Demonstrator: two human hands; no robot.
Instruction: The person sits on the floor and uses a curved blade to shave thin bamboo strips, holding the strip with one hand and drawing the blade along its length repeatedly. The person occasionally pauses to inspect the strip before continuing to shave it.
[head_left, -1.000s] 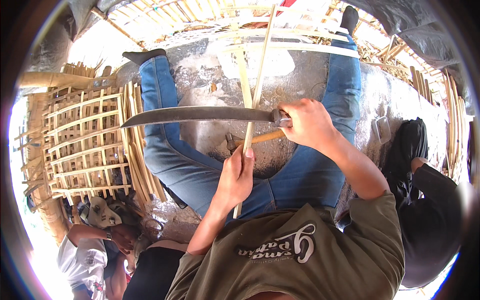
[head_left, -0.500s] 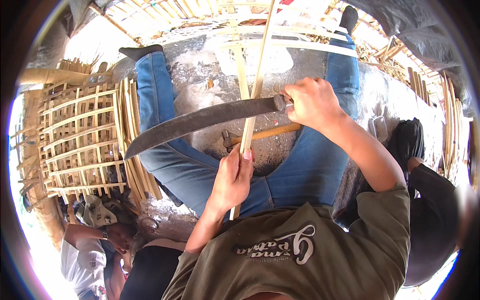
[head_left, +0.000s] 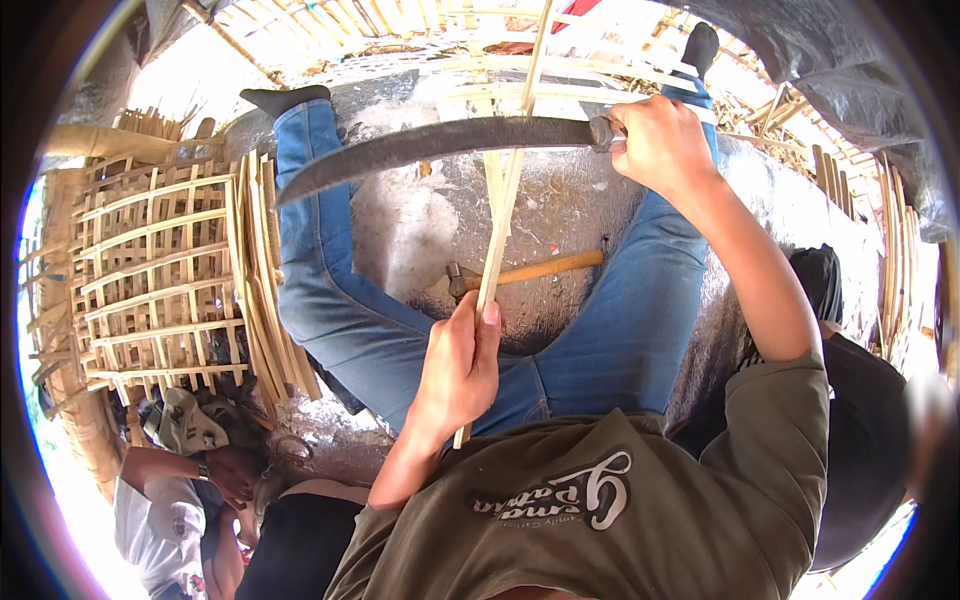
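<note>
My right hand (head_left: 655, 140) is closed round the handle of a machete (head_left: 440, 140), whose long dark blade points left. The blade lies across a long pale bamboo strip (head_left: 503, 222); whether it touches the strip, I cannot tell. Low between my thighs, my left hand (head_left: 462, 370) grips that strip near its lower end, thumb uppermost. The strip slants up and away past the blade. A hammer (head_left: 545, 268) with a wooden handle rests on the ground between my legs, partly behind the strip.
Stacked woven bamboo lattice panels (head_left: 160, 280) stand at the left, with loose bamboo strips (head_left: 265, 290) beside them. More bamboo crosspieces (head_left: 560, 92) lie beyond my feet. A person (head_left: 170, 520) sits at the lower left, and another in black (head_left: 865, 440) is close on my right.
My right hand and the machete have moved farther away along the bamboo strip and slightly right. My left hand keeps its hold, nearly in place. The strip's lower end has shifted a little left.
</note>
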